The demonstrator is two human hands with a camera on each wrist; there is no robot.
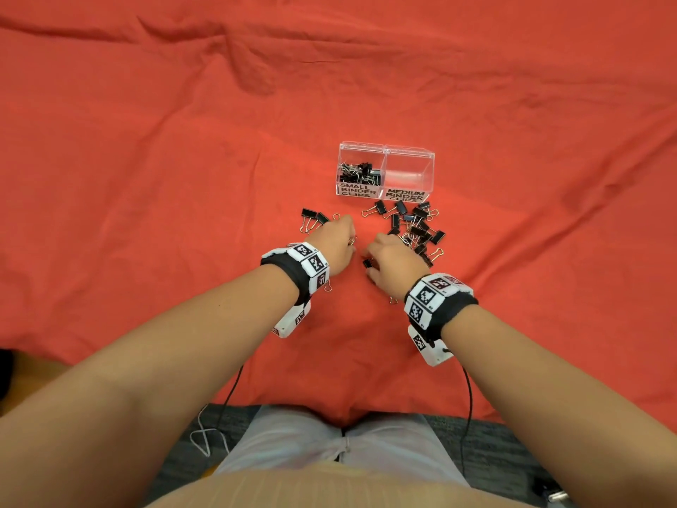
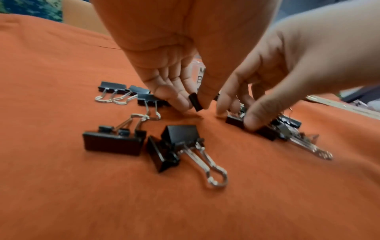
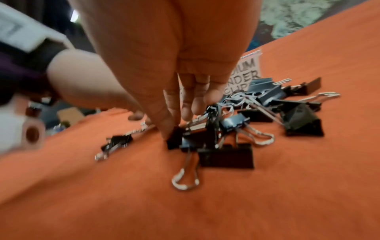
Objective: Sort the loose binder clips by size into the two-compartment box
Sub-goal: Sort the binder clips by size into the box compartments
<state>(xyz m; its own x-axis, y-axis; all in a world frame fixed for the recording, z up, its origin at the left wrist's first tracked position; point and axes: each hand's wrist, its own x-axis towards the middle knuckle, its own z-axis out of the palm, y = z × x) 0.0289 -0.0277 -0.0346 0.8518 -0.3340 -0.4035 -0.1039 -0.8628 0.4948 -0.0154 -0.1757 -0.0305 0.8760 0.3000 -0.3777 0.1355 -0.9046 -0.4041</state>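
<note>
Binder clips (image 1: pixel 417 229) lie loose on the red cloth (image 1: pixel 183 141) that covers the table, most of them in a heap just near the clear two-compartment box (image 1: pixel 385 170), toward its right half, with a smaller group (image 1: pixel 314 218) off to the left. The box stands beyond my hands; its left compartment (image 1: pixel 361 168), labelled SMALL BINDER CLIPS, has a cluster of clips in it, and the right one (image 1: pixel 408 172) is labelled MEDIUM BINDER CLIPS. My left hand (image 2: pixel 174 65) points down at the cloth and pinches a small black clip (image 2: pixel 195 101) between thumb and fingertips (image 2: pixel 180 99), right beside the left group. My right hand (image 2: pixel 277 78) reaches into the near edge of the heap, its thumb (image 2: pixel 257 120) pressed on a black clip (image 2: pixel 234 121) and its fingers curled over it from the far side; the wrist view is blurred, so I cannot tell whether that clip is off the cloth. Two larger clips (image 2: pixel 144 144) lie nearest me on the cloth.
</note>
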